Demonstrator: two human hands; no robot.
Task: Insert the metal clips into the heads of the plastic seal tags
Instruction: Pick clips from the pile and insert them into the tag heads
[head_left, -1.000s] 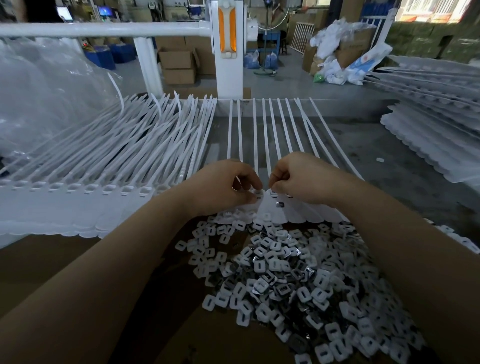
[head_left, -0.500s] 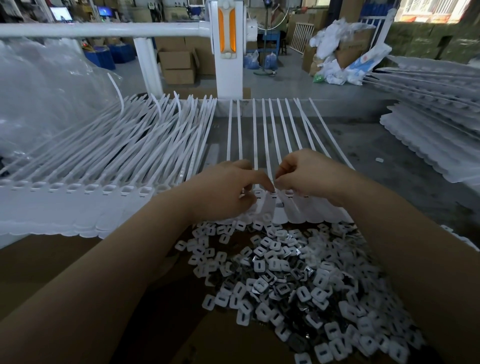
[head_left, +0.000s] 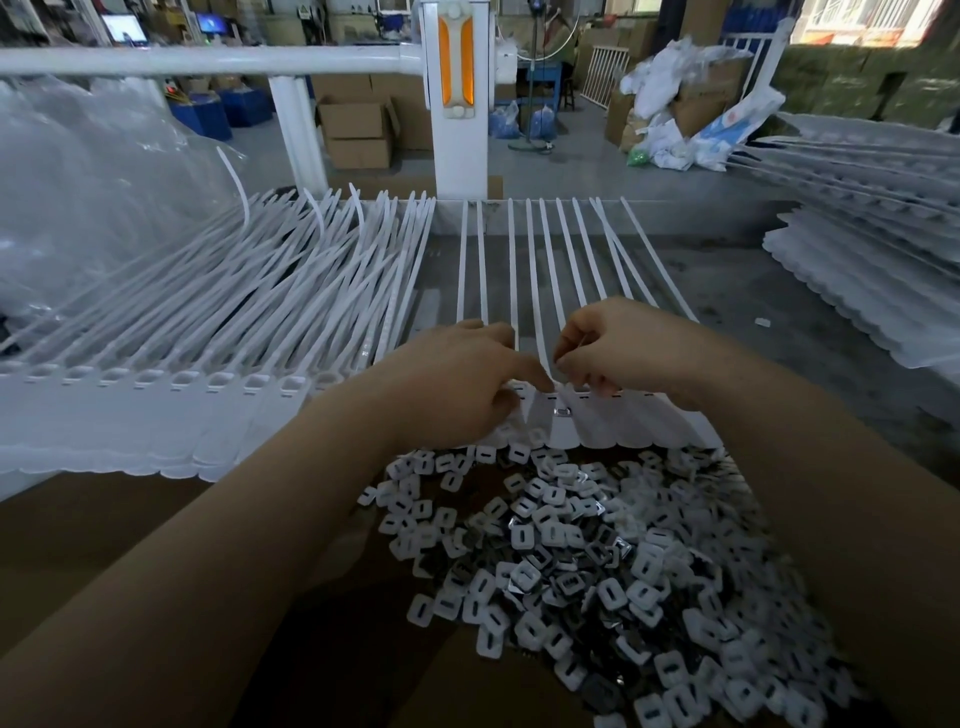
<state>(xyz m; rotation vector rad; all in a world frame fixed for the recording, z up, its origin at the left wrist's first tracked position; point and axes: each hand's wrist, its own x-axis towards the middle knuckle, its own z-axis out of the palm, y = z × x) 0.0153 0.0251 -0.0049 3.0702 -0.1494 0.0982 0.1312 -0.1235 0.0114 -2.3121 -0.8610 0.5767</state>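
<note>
A row of white plastic seal tags (head_left: 597, 421) lies across the table, heads toward me, straps running away. My left hand (head_left: 457, 384) presses its fingertips on a tag head near the middle of the row. My right hand (head_left: 618, 348) hovers just right of it, fingers curled, pinching a small metal clip over the heads. One clip (head_left: 562, 412) sits loose on a tag's flat part. A big heap of metal clips and white plastic pieces (head_left: 597, 561) lies in front of me.
A larger bundle of seal tags (head_left: 208, 332) fills the left of the table. More stacked tag sheets (head_left: 872, 291) lie at the right. A clear plastic bag (head_left: 78, 187) sits far left. A white post (head_left: 454, 98) stands beyond the table.
Both hands have shifted slightly away from me along the tag heads. The left index finger has stretched out to the right onto a head.
</note>
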